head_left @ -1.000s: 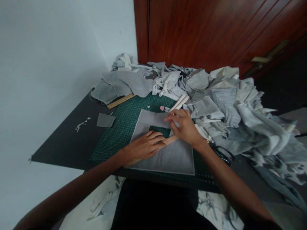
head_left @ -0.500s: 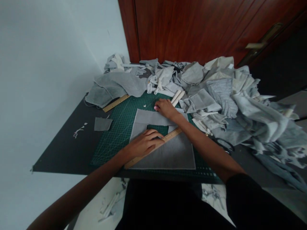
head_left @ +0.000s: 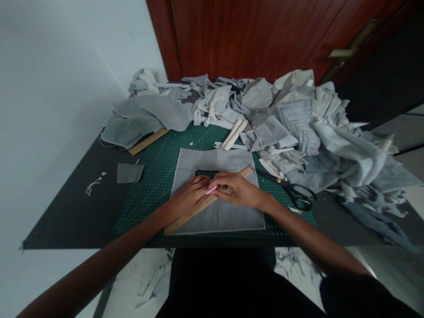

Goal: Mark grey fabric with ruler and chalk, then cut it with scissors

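Two hands at work: left hand (head_left: 188, 198) flat, fingers spread, pins ruler (head_left: 205, 203) on fabric (head_left: 218, 216). Right hand (head_left: 236, 192) pinches pink chalk (head_left: 212, 190) at 12 o'clock of ruler. Best w/ firm ruler pressure, chalk tight to edge.

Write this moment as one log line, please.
left hand: pressing wooden ruler | right hand: holding pink chalk piece at ruler edge | under: grey square fabric on green cutting mat | nearby: black scissors

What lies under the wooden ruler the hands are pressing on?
Under the wooden ruler lies a grey fabric panel on the green cutting mat. The left hand and right hand cover its middle.
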### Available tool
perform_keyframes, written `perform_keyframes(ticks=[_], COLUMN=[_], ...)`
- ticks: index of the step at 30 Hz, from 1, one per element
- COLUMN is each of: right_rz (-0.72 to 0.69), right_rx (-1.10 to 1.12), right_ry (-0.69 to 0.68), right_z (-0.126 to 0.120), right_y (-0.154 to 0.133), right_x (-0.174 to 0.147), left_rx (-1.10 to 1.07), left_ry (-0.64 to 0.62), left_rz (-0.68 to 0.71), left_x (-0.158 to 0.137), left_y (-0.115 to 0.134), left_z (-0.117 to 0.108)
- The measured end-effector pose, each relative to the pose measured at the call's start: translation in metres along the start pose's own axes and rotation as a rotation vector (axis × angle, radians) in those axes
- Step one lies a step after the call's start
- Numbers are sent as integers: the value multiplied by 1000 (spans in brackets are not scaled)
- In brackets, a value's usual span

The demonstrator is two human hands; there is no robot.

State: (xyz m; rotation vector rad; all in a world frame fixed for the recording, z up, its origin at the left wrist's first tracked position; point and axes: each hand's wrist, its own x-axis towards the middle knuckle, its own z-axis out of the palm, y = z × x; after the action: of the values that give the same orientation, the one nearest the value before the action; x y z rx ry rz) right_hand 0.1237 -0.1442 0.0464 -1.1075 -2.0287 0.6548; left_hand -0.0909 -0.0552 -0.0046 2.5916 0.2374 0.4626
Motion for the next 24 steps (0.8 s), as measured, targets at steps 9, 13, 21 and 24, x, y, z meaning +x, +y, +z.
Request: perform_keyframes(ticks=[9,13,21,24], right_rz=[31,8,-34,-43], right_rx=[28,-60,-330,-399], right_ry=[-64,-115,-177,-208], right_z=[35,40,49,49], right_y=[-4,-6,-11,-13], right_x=[-35,-33,-25,-23], left_rx=[-74,-82,-61,-40], left_ry=[45,59,132,120], left_rz=[5,38,25,13], left_x=[4,1,-3,-3], left_y=[2,-1,-1,0], left_z=[2,8,13,11])
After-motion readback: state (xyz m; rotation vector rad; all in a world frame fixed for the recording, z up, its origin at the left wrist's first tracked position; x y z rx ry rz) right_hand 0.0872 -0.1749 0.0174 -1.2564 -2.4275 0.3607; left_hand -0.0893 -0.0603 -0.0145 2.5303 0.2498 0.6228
